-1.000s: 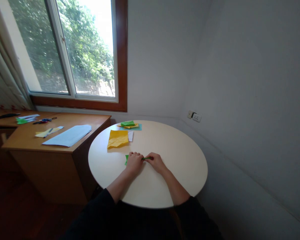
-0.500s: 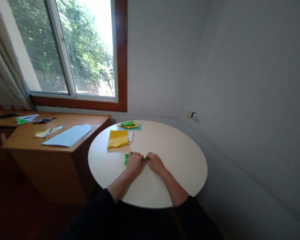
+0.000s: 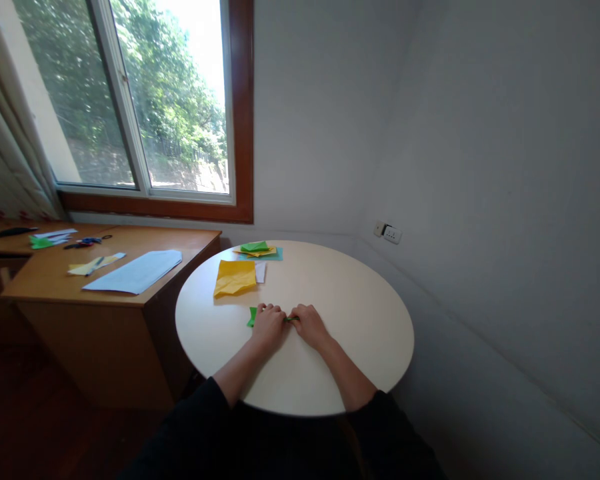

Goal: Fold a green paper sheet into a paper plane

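Observation:
A folded piece of green paper [image 3: 252, 317] lies low over the round white table, its forked end sticking out to the left of my left hand [image 3: 271, 324]. That hand is closed over the paper's middle, hiding most of it. At the paper's narrow right end, the fingers of my right hand [image 3: 308, 325] pinch the thin green tip. The two hands are close together, with a short stretch of green showing between them. Beyond my left hand lies a creased yellow paper sheet [image 3: 235, 277], partly over a small white paper [image 3: 261, 273].
Green, yellow and blue papers [image 3: 255, 249] are stacked at the round table's [image 3: 360, 333] far edge. On the wooden desk [image 3: 110, 301] to the left are a large pale sheet [image 3: 135, 272], a pen on yellow paper, and scissors [image 3: 91, 241]. A wall socket [image 3: 393, 235] is at the right.
Both hands keep their hold on the green paper with barely any movement. The whole view has shifted very slightly.

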`<state>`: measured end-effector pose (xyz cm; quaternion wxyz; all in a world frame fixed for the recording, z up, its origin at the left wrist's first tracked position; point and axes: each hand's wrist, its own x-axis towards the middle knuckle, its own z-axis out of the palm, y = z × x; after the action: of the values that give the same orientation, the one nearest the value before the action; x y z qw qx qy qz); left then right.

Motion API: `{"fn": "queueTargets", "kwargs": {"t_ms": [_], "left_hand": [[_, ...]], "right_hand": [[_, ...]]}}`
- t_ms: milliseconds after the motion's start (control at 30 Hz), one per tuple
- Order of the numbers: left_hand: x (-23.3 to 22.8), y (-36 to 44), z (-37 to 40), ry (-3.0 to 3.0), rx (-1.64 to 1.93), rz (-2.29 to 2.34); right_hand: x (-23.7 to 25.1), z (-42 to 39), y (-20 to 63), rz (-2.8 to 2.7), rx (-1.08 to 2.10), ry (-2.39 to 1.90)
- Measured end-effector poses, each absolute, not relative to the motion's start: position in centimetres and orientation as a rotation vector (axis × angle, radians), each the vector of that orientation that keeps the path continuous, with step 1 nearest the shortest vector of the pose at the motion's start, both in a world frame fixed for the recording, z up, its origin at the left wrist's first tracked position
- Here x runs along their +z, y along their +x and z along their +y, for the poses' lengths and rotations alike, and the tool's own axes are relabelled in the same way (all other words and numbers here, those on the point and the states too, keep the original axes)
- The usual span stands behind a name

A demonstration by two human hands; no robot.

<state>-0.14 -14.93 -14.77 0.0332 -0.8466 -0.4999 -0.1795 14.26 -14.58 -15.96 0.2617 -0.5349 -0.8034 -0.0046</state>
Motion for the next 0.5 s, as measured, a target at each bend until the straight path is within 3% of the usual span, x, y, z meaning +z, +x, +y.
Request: {"fn": "queueTargets", "kwargs": {"t_ms": [500], "left_hand": [[-14.19,-0.14,-15.07,-2.583,-0.55,-1.596]], "right_hand": [[-15.91,-14.15,15.15,-2.054,0.079,-1.401]]}}
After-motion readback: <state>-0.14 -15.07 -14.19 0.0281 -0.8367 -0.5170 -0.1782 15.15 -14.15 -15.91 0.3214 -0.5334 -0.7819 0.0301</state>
